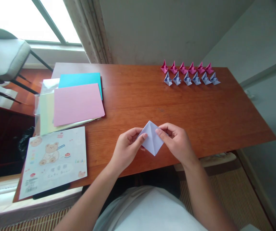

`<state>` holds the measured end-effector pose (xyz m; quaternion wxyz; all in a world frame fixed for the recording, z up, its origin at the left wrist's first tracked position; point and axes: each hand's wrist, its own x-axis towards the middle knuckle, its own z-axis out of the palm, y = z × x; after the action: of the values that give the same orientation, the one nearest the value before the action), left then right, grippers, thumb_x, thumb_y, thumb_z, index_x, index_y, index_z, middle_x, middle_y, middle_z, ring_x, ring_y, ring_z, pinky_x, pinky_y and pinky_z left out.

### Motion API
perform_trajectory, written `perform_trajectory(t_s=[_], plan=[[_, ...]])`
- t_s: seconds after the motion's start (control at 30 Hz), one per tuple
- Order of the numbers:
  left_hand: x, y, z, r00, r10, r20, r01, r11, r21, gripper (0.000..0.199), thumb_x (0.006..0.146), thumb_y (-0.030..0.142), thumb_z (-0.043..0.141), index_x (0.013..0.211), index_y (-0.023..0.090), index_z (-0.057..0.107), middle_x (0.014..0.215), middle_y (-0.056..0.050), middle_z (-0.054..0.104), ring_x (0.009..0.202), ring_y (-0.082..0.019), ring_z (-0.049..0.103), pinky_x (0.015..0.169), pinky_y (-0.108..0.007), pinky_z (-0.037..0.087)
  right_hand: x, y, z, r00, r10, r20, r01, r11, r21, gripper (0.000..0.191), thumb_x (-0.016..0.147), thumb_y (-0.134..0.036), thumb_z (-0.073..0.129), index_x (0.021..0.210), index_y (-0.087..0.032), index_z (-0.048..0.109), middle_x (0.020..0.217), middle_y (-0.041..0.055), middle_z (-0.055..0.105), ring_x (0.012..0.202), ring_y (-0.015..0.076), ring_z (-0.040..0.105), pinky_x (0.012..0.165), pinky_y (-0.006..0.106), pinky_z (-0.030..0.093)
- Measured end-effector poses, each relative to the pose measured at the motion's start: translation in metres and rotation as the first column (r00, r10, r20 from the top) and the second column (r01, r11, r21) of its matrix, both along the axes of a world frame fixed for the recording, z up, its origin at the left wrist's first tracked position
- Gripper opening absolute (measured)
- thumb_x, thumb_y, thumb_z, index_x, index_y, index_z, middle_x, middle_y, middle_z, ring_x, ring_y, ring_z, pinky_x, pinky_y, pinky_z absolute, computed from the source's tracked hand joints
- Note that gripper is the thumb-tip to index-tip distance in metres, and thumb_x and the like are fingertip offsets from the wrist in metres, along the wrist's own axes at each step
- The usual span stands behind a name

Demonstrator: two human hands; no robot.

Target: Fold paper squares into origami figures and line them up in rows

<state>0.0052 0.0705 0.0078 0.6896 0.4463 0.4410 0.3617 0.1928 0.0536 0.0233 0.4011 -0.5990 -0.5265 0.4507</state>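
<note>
A pale lilac sheet of origami paper (152, 141), folded to a diamond with a crease down its middle, is held up over the table's front edge. My left hand (128, 146) pinches its left corner, thumb on top and fingers behind. On the opposite corner, my right hand (176, 141) grips the paper the same way, with its thumb lying on the face. The paper's underside and most fingertips are hidden.
Pink folded paper figures (183, 68) stand in a row at the back right, with lilac ones (187, 79) in front. Left on the wooden table (133, 96) lie pink paper (79, 104), blue paper (80, 79) and a bear-printed pad (56, 157). A chair (5, 57) stands beyond.
</note>
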Motion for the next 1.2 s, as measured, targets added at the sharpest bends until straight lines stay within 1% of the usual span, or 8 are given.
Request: perform_trajectory(t_s=[0.17,0.3,0.4,0.63,0.8,0.87,1.0,1.2], plan=[[0.0011,-0.0012,-0.0025,0.998,-0.055,-0.022,0.057,0.997,0.048,0.034,0.092,0.044,0.066,0.104,0.013,0.075,0.079,-0.004,0.068,0.068,-0.014,0.062,0.061,-0.025,0.059,0.0029,-0.0001,0.0008,0.997,0.071,0.01,-0.071,0.997,-0.021,0.016,0.094,-0.036,0.065,0.092,-0.021,0.071,0.086,0.0009,0.072,0.074,0.0158,0.064,0.065,0.025,0.048],[0.0011,-0.002,-0.0035,0.993,-0.107,-0.057,0.112,0.99,0.086,0.032,0.093,0.041,0.064,0.104,0.013,0.075,0.078,-0.004,0.067,0.069,-0.014,0.062,0.063,-0.024,0.06,0.0027,0.0012,0.0007,0.996,0.084,-0.009,-0.084,0.996,-0.025,0.015,0.094,-0.035,0.065,0.093,-0.022,0.072,0.086,0.0002,0.072,0.075,0.0154,0.064,0.064,0.025,0.048],[0.0009,-0.0021,-0.0032,0.992,-0.116,-0.057,0.121,0.988,0.092,0.029,0.094,0.04,0.063,0.1,0.014,0.074,0.078,-0.003,0.067,0.068,-0.013,0.062,0.063,-0.022,0.058,0.0028,0.0013,0.0002,0.996,0.089,-0.024,-0.09,0.996,-0.027,0.016,0.094,-0.035,0.065,0.09,-0.022,0.072,0.084,-0.0003,0.071,0.074,0.0148,0.064,0.064,0.024,0.048],[0.0027,-0.0024,-0.0029,0.997,-0.074,-0.036,0.076,0.995,0.06,0.022,0.089,0.035,0.069,0.095,0.014,0.073,0.08,-0.003,0.071,0.069,-0.012,0.064,0.064,-0.021,0.057,0.0043,-0.0012,-0.0023,0.999,0.012,-0.046,-0.012,1.0,-0.009,0.018,0.093,-0.037,0.066,0.089,-0.021,0.071,0.081,0.0003,0.07,0.072,0.0147,0.062,0.064,0.025,0.048],[0.0048,-0.0028,-0.0025,1.0,0.026,0.007,-0.026,0.998,0.049,0.019,0.082,0.031,0.077,0.09,0.014,0.071,0.08,-0.003,0.073,0.069,-0.012,0.066,0.064,-0.021,0.055,0.0053,-0.003,-0.002,0.999,-0.027,-0.037,0.028,0.999,0.016,0.02,0.093,-0.04,0.067,0.089,-0.021,0.072,0.081,0.0007,0.071,0.073,0.0154,0.064,0.063,0.025,0.049],[0.0049,-0.0025,-0.0008,0.998,0.061,0.002,-0.061,0.996,0.071,0.018,0.081,0.03,0.079,0.085,0.014,0.072,0.076,-0.002,0.073,0.066,-0.011,0.065,0.062,-0.019,0.054,0.0061,-0.0041,-0.0005,1.0,-0.023,-0.017,0.024,1.0,0.021,0.02,0.093,-0.041,0.067,0.089,-0.022,0.072,0.082,0.0011,0.072,0.073,0.0157,0.064,0.064,0.025,0.049],[0.0035,-0.0017,0.0027,0.996,0.082,-0.022,-0.079,0.993,0.085,0.018,0.082,0.032,0.078,0.08,0.014,0.073,0.069,-0.001,0.072,0.06,-0.01,0.064,0.058,-0.018,0.052,0.0072,-0.0057,0.0027,1.0,-0.011,0.019,0.01,0.999,0.035,0.019,0.092,-0.04,0.068,0.091,-0.022,0.072,0.085,0.0016,0.073,0.074,0.0162,0.065,0.065,0.026,0.05],[0.0013,-0.0026,0.0009,0.989,0.131,-0.072,-0.121,0.985,0.126,0.021,0.083,0.036,0.077,0.081,0.015,0.075,0.069,-0.002,0.073,0.058,-0.011,0.065,0.057,-0.018,0.054,0.0073,-0.0033,-0.0004,0.995,0.095,0.03,-0.094,0.995,-0.036,0.014,0.09,-0.034,0.069,0.092,-0.021,0.071,0.082,0.0003,0.07,0.071,0.0157,0.063,0.062,0.025,0.049]])
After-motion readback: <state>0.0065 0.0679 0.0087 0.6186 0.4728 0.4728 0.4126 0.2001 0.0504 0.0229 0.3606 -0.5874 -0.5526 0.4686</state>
